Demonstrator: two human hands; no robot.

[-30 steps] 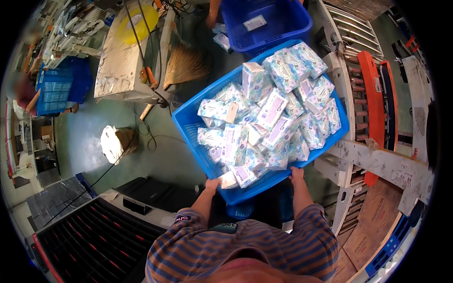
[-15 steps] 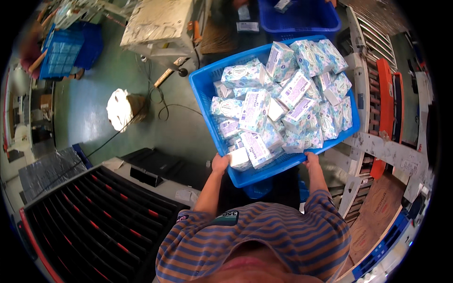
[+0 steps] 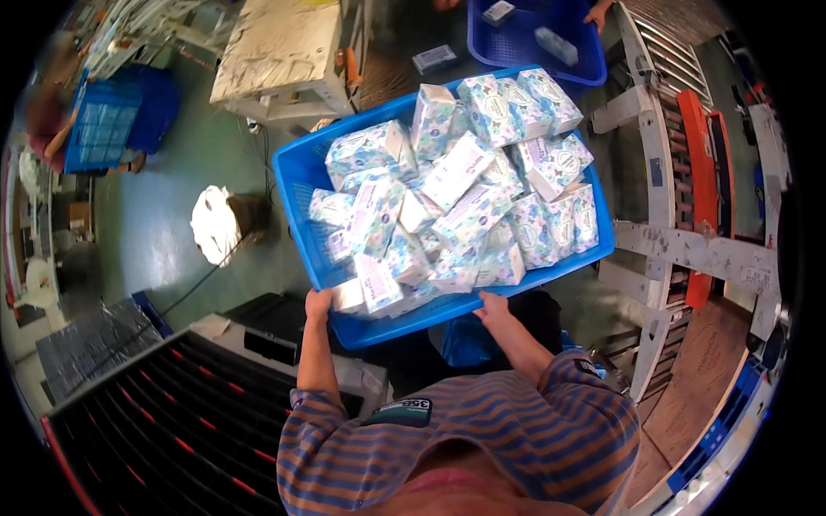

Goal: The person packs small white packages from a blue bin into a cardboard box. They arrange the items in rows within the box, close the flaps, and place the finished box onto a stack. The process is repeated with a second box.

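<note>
A blue plastic basket (image 3: 297, 225) heaped with floral tissue packs (image 3: 376, 215) is held out in front of me, tilted with its right side farther away. My left hand (image 3: 317, 304) is closed on the rim at its near left corner. Around the middle of the near rim, my right hand (image 3: 492, 308) is closed as well. The packs, white with blue and purple prints, lie jumbled, some standing on end and rising above the rim. Most of the fingers of both hands are hidden by the basket edge.
Beyond it, a co-worker's hand (image 3: 597, 15) touches a dark blue basket (image 3: 538, 62) with a few packs. A worn table (image 3: 275, 60) stands far left, a white sack (image 3: 215, 225) on the floor. To the right runs a roller conveyor frame (image 3: 658, 172); near left, a black slatted conveyor (image 3: 172, 413).
My hands and the loaded basket have shifted left. The dark blue basket at the back is tilted differently, showing more of its inside and the packs in it.
</note>
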